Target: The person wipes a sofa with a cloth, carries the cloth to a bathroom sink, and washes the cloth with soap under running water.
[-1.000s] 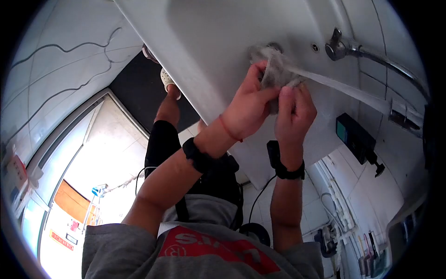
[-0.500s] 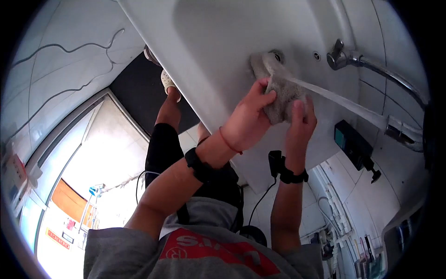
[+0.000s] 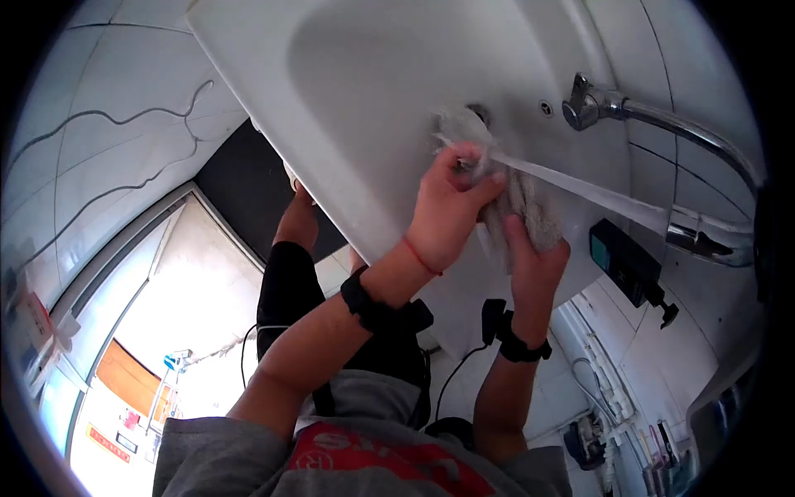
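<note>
A wet grey cloth [image 3: 537, 211] is bunched between my two hands over the white basin [image 3: 364, 108]. My left hand [image 3: 447, 203], with a red cord at the wrist, pinches the cloth's upper left part. On its lower right side, my right hand [image 3: 537, 257] grips the cloth with the thumb pressed on top. A stream of water [image 3: 588, 182] runs from the chrome spout [image 3: 708, 236] onto the cloth and left fingers, splashing near the drain [image 3: 479, 112]. The fingers beneath the cloth are partly hidden.
A chrome tap handle [image 3: 582, 103] and curved pipe [image 3: 696, 128] are at the right wall. Below the spout is a black device with a teal face [image 3: 625, 261]. A dark mat [image 3: 248, 182] lies left of the basin. Black straps with small boxes circle both wrists.
The cloth has gone from spread out to folded and bunched. My right hand has moved slightly lower, and water now splashes over my left fingers.
</note>
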Available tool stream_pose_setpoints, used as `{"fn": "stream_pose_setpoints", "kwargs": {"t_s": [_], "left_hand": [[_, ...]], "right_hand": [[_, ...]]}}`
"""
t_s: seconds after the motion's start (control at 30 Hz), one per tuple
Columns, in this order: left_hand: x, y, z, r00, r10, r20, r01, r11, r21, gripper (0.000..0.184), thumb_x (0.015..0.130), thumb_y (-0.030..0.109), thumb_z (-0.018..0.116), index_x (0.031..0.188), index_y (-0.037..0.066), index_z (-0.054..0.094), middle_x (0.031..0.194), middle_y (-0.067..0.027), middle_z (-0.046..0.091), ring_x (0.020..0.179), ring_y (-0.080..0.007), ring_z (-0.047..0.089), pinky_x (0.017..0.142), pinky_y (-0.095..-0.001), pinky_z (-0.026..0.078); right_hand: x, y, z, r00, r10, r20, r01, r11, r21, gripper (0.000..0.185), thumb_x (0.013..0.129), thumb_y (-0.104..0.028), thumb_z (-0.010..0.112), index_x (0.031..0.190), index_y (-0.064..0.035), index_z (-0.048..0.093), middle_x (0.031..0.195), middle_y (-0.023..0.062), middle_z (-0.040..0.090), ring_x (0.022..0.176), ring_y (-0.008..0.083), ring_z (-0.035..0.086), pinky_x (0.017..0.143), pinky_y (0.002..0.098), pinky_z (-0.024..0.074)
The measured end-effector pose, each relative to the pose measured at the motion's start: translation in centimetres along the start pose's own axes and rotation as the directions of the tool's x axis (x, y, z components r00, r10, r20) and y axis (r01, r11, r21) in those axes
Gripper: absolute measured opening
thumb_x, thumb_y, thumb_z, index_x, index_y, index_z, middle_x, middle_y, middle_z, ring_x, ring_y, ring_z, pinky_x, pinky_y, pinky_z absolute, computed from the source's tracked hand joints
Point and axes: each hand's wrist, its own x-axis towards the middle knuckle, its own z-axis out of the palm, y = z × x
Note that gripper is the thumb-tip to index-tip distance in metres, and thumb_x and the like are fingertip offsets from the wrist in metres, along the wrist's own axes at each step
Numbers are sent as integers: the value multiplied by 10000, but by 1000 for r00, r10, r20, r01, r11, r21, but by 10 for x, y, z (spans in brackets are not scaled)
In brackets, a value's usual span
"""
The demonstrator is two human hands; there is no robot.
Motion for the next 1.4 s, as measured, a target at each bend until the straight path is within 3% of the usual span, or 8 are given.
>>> {"fn": "stream_pose_setpoints", "kwargs": {"t_s": [0.1,0.17,0.23,0.3,0.9,1.1,1.3,1.4], "left_hand": [[2,22,-10,988,46,-149,-34,996,86,216,967,95,583,1148,62,472,956,-113,678,792,-186,670,639,-274,539],[-6,12,-29,911,403,88,-383,746,545,197,983,105,557,1155,53,478,1012,-139,681,849,-195,675,683,-278,540],[-21,22,-32,879,452,155,-448,667,595,189,998,113,530,1168,48,481,1066,-156,679,900,-204,675,735,-290,539],[-38,43,-29,967,254,-31,-228,912,341,191,1012,120,501,1187,46,481,1118,-163,674,943,-213,670,793,-309,535],[-80,89,-69,800,596,-69,-455,677,578,176,1002,119,468,1158,56,521,1125,-122,639,1013,-213,622,849,-333,491],[-77,70,-56,911,412,11,-347,752,560,181,1007,116,475,1157,37,538,1122,-131,649,1015,-223,642,873,-333,505],[-49,15,-50,988,-93,122,9,830,558,345,1044,270,466,1244,1,551,1226,-144,630,1136,-257,618,1007,-379,478],[-39,0,-31,957,-251,149,223,958,181,437,1047,348,449,1249,-25,551,1158,-113,651,1057,-189,625,957,-314,479]], "right_hand": [[-5,14,-14,978,-76,-195,119,968,222,413,855,-169,760,1168,65,626,1148,141,664,1053,195,623,913,342,494],[-12,18,-31,983,-86,-162,120,969,215,421,864,-166,748,1190,62,611,1153,141,659,1051,204,624,929,350,490],[-20,22,-43,983,-79,-168,121,960,254,437,871,-168,741,1215,58,594,1160,139,653,1051,214,626,942,354,488],[-29,27,-53,976,-51,-213,122,934,336,460,875,-174,737,1240,55,574,1168,136,645,1053,223,627,950,353,488],[-42,53,-77,866,22,-499,142,948,286,405,888,-104,720,1226,59,570,1173,114,626,1039,190,619,894,320,504],[-33,35,-53,942,144,-302,-20,926,378,372,895,-157,727,1198,5,584,1109,83,631,997,162,615,877,296,491],[-17,-1,-22,979,-150,-140,181,954,241,384,922,-202,695,1202,32,574,1099,97,642,944,162,629,809,289,513],[-18,-17,-15,989,-129,-76,149,906,396,373,957,-232,646,1210,32,573,1102,92,641,997,171,615,841,304,498]]}}
